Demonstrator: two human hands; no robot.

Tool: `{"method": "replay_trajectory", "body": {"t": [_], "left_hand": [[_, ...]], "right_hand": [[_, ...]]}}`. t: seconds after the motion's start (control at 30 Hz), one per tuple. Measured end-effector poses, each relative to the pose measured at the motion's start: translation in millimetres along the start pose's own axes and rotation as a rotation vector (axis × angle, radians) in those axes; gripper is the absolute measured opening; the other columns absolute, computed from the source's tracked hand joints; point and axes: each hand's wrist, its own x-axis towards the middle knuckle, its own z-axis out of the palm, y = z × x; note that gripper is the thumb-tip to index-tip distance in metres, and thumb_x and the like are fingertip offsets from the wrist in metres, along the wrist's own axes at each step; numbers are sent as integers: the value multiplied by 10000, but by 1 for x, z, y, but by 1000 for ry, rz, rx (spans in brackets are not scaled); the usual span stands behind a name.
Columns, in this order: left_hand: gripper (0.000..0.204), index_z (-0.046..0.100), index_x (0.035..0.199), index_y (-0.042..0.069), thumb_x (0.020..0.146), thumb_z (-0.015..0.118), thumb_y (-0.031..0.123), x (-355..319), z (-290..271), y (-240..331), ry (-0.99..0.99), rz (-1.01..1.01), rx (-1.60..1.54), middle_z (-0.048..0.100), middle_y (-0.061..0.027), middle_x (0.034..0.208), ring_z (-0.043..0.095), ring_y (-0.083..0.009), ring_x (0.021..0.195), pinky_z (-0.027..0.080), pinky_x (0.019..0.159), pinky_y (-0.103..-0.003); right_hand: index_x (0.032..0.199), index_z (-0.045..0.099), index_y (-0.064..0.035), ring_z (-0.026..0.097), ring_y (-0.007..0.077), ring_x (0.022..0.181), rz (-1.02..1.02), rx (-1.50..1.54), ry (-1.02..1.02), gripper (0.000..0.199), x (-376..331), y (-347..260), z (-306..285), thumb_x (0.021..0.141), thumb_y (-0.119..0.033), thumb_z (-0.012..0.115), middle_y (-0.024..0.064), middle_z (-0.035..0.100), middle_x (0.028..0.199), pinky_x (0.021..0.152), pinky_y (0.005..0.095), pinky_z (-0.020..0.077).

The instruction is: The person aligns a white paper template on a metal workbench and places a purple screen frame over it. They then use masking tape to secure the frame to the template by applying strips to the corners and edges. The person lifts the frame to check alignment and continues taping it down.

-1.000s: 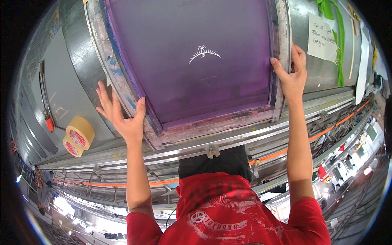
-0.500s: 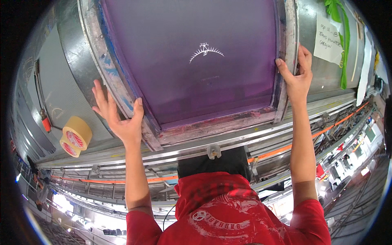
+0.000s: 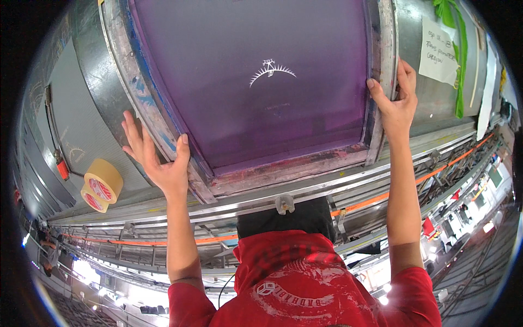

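A silkscreen printing frame point(image 3: 289, 170) with purple mesh point(image 3: 283, 131) lies flat in front of me. Near the middle of the mesh is a small white arched design point(image 3: 272, 72). My left hand point(image 3: 163, 163) rests at the frame's near left corner, thumb on the rail and fingers stretched out and spread along its outer side. On the right rail, my right hand point(image 3: 397, 106) has its thumb on top and its fingers bent around the outer edge, gripping it. Its fingertips are partly hidden behind the rail.
Tan tape rolls point(image 3: 103, 182) and a red-handled tool point(image 3: 61, 166) lie left of the frame. To the right are a handwritten paper note point(image 3: 437, 52) and a green strip point(image 3: 461, 82). A metal rail with a clamp point(image 3: 284, 204) runs along the table's near edge.
The frame has shifted very slightly to the left, its far left side most. My left hand has come a little nearer with it; my right hand keeps its grip in nearly the same place.
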Motion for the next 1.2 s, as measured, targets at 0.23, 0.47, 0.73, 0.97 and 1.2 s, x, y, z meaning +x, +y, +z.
{"method": "replay_trajectory", "body": {"t": [0.23, 0.47, 0.73, 0.97, 1.2], "left_hand": [[728, 537, 1400, 150, 747, 782, 356, -1, -2, 1, -6, -10, 4, 334, -116, 1582, 234, -368, 1482, 28, 1142, -666], [761, 509, 1421, 99, 763, 778, 370, -3, -1, 1, 15, -10, 26, 339, -128, 1575, 248, -369, 1474, 40, 1138, -668], [521, 551, 1377, 72, 941, 615, 350, -6, 6, -1, 126, 35, -96, 413, -125, 1530, 307, -330, 1453, 13, 1158, -626], [417, 629, 1295, 109, 1009, 486, 376, -8, 8, -13, 162, -16, -170, 489, -102, 1474, 359, -303, 1427, 28, 1168, -621], [251, 692, 1118, 69, 921, 651, 219, -65, -45, -5, 236, 3, -66, 655, -117, 1089, 598, -277, 1019, 441, 930, -405]], "right_hand": [[1330, 590, -38, 534, 195, 1100, 2, -27, -12, 629, 0, 1, -2, 755, -170, 809, 95, 515, 1207, 963, 308, 433], [1316, 591, -32, 534, 239, 1094, -72, -83, 16, 611, -4, 8, 2, 780, -240, 796, 120, 522, 1190, 965, 334, 431], [1345, 559, -74, 532, 269, 1191, -116, -191, 103, 507, -3, -13, 1, 932, -355, 646, 166, 504, 1327, 1044, 334, 415], [1254, 595, -23, 529, 331, 1101, -187, -163, 183, 485, -6, 8, 4, 948, -399, 607, 176, 544, 1176, 976, 408, 416], [1236, 588, -11, 513, 383, 1133, -169, -267, 204, 454, -6, 3, 6, 984, -385, 539, 210, 552, 1173, 990, 448, 401]]}}
